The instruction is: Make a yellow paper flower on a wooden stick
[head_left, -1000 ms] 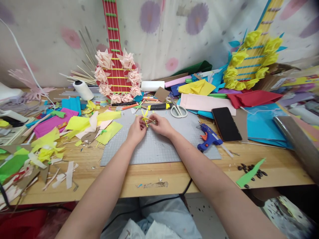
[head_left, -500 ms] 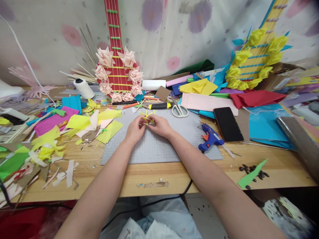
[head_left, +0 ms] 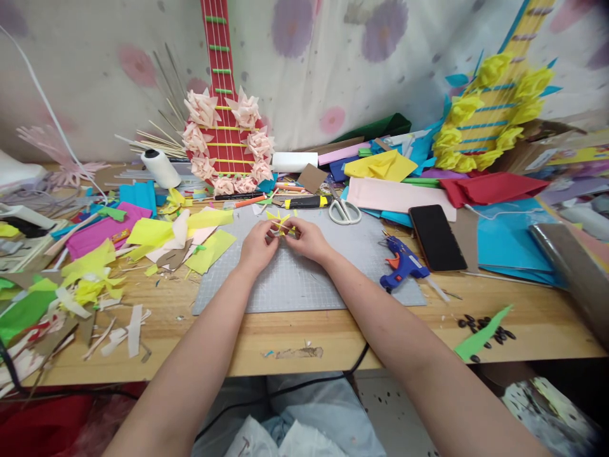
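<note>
A small yellow paper flower (head_left: 277,219) with pointed petals is held between both hands above the grey cutting mat (head_left: 285,285). My left hand (head_left: 257,246) pinches it from the left, fingers closed. On the other side my right hand (head_left: 308,239) has its fingertips closed on it too. A thin light strip or stick shows between the fingertips, but its kind is unclear. Fingers cover the flower's lower part. Just beyond the hands lie a yellow-and-black utility knife (head_left: 307,202) and grey-handled scissors (head_left: 344,211).
A blue glue gun (head_left: 402,261) and a phone (head_left: 436,237) lie to the right. Yellow paper scraps (head_left: 209,251) crowd the left. At the back stand a red paper guitar (head_left: 223,149) with pink flowers and a yellow guitar (head_left: 485,120). Dark seeds (head_left: 499,333) sit front right.
The yellow flower has turned slightly in my fingertips, and its petals now show more broadly. Both hands stay in nearly the same place; the view has shifted very slightly.
</note>
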Tool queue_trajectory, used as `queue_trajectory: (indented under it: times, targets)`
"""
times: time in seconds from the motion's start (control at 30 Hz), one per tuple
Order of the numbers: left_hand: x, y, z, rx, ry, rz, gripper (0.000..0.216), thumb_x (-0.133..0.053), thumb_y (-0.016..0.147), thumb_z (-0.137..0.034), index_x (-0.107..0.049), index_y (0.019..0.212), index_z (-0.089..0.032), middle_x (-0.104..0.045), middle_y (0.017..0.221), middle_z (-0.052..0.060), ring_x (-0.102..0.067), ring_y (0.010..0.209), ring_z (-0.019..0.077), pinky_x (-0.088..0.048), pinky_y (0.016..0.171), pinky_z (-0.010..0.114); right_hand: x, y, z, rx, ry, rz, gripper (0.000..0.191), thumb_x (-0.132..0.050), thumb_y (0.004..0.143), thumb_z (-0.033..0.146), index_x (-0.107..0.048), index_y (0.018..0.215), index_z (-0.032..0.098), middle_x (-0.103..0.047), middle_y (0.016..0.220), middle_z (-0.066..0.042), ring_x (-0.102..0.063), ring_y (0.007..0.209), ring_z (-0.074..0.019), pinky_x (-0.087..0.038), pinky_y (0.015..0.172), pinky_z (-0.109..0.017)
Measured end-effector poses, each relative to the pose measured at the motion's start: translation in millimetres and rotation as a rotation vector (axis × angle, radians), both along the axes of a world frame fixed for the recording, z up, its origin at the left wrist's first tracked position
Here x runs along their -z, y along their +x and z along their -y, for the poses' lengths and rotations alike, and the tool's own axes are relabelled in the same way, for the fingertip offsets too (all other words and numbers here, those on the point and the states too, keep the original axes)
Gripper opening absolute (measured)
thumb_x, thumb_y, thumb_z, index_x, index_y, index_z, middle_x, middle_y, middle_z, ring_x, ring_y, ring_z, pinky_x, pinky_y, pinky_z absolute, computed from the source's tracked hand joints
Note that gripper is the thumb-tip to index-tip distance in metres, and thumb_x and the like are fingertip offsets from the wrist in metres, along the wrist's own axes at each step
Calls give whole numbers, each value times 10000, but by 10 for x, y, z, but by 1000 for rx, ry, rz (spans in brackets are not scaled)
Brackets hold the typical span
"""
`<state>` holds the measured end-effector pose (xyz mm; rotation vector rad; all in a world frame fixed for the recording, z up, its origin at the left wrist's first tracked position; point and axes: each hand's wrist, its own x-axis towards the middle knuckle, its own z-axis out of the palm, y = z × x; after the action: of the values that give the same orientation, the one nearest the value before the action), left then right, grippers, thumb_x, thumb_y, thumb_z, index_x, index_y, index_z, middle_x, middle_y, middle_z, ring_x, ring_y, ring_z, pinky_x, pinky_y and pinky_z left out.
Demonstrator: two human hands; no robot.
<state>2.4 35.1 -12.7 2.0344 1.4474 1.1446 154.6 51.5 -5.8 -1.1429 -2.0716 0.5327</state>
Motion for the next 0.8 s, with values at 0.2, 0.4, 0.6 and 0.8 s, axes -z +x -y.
queue_trajectory:
  times: [0.2,0.4,0.6,0.8]
  targets:
    - [-21,1,7,13,48,-68,271,-492,693,-105,-584,930,-198,-585,958,30,-542,712,115,-455,630,247,-11,6,7,-20,-9,-32,174,-487,688,189,-574,838,186,-607,778,15,-471,632,-95,-344,602,-213]
    - [-23,9,15,-15,56,-99,258,-487,711,-118,-593,930,-207,-584,949,27,-549,714,118,-453,645,247,-7,1,3,-31,-14,-38,190,-477,688,191,-579,848,186,-605,774,14,-478,640,-99,-348,606,-216]
    - [-4,20,-4,-35,82,-152,235,-494,729,-136,-593,926,-216,-587,930,32,-549,731,135,-448,637,256,-37,-33,16,-24,5,-24,182,-475,699,204,-571,853,194,-609,802,8,-496,668,-110,-357,615,-220]
    - [-13,21,-10,-53,98,-89,230,-472,734,-106,-605,892,-208,-599,903,29,-544,747,132,-446,657,253,-32,-59,34,-24,62,3,224,-488,703,189,-551,917,197,-612,889,-11,-522,725,-124,-377,633,-232]
